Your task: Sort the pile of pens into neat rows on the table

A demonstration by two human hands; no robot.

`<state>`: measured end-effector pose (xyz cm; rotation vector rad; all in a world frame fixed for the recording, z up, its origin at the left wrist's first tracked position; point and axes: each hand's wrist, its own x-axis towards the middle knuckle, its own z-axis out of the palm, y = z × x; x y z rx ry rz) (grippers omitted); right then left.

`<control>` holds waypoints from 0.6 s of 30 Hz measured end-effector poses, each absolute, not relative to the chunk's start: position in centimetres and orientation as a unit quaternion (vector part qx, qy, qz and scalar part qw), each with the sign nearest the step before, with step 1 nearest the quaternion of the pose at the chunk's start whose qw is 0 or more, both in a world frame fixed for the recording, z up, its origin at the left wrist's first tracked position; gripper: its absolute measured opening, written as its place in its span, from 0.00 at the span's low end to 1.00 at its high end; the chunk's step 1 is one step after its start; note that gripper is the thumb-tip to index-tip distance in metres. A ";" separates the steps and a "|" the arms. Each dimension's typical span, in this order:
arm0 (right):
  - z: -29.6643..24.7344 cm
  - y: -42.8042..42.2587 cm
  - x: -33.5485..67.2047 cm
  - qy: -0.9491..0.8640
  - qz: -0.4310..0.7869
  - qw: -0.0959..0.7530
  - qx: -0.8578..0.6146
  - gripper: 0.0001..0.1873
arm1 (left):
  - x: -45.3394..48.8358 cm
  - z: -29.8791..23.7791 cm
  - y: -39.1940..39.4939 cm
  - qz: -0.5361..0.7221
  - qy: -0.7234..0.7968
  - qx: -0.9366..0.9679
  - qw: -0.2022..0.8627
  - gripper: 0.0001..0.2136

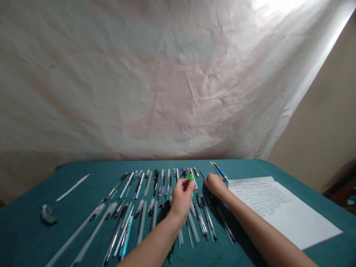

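In the middle of the table, my left hand (181, 198) is closed in a pinch around a slim pen with a bright green end (191, 177). The green end points up; my fingers cover much of the rest. To its right, my right hand (214, 184) rests low over the cloth with its fingers curled. Whatever those fingers hold, if anything, is hidden. A thin dark stick (201, 173) lies just beyond its fingertips. Clear-barrelled pens (208, 217) lie below and between the two hands, partly in shadow.
Two rows of pens, caps and parts, among them a turquoise pen (127, 237), cover the middle of the green cloth (27, 200). A blue pen (220, 171) lies behind my right hand. Written paper sheets (294, 218) lie right; a white stick (72, 187) and crumpled dark item (48, 215) left.
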<state>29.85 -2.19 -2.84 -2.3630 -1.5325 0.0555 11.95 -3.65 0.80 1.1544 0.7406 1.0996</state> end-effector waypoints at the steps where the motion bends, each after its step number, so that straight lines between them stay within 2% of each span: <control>1: -2.8 -2.3 30.1 -0.535 0.025 0.161 -0.829 0.11 | 11.9 0.8 -3.7 0.481 0.326 0.509 0.635 0.16; 6: -1.7 -2.6 31.4 -0.536 0.069 0.185 -0.821 0.06 | 11.9 0.8 -4.0 0.475 0.314 0.538 0.622 0.14; 10: 0.7 -3.1 31.0 -0.551 0.131 0.239 -0.789 0.08 | 11.8 0.6 -4.1 0.474 0.297 0.568 0.604 0.12; 12: 2.5 -3.6 30.0 -0.562 0.170 0.310 -0.748 0.12 | 11.8 0.5 -4.2 0.473 0.290 0.582 0.594 0.11; 14: 4.6 -4.4 28.7 -0.561 0.263 0.475 -0.625 0.16 | 11.8 0.4 -4.2 0.472 0.284 0.592 0.588 0.10; 15: 5.5 -4.8 28.0 -0.561 0.285 0.522 -0.576 0.16 | 11.8 0.4 -4.2 0.471 0.282 0.595 0.587 0.10; 18: 7.6 -6.1 26.1 -0.577 0.323 0.546 -0.515 0.15 | 11.8 0.4 -4.2 0.471 0.274 0.594 0.591 0.10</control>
